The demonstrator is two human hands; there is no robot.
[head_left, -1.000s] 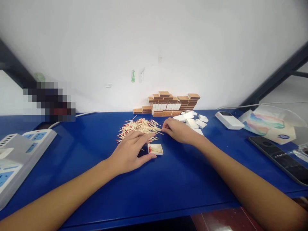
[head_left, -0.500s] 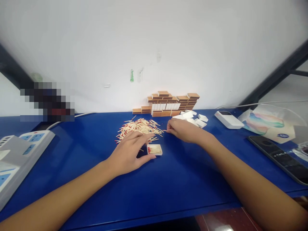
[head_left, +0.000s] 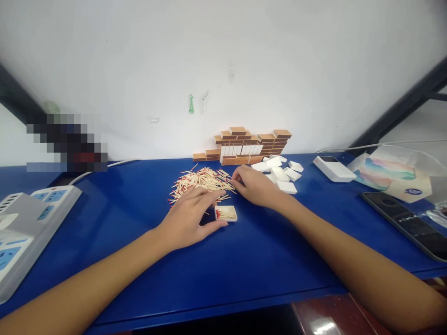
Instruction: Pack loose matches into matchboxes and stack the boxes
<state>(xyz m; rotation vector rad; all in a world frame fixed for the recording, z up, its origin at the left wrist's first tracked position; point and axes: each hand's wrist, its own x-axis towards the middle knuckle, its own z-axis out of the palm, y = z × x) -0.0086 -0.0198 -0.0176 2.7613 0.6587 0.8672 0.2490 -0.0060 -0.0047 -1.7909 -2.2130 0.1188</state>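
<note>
My left hand (head_left: 190, 214) curls round a small white matchbox tray (head_left: 232, 219), its thumb along the near edge and its index finger arched above the far side. Several red-headed matches (head_left: 225, 214) lie in the tray. My right hand (head_left: 253, 184) has thumb and index finger pinched at the right edge of a loose heap of matches (head_left: 200, 180); a match seems to be between the fingertips, which partly hide it. The heap lies behind and partly under my left hand's fingers.
Brown matchboxes (head_left: 239, 159) are stacked against the wall. White empty trays (head_left: 279, 174) lie scattered right of my right hand. A white device (head_left: 334, 171), a tissue pack (head_left: 401, 186) and a phone (head_left: 401, 221) are at right; a power strip (head_left: 42, 223) is at left.
My right hand has moved slightly left, its fingertips now at the heap's right edge, and more white trays show beside it. My left hand and the tray stay together, nearly unmoved.
</note>
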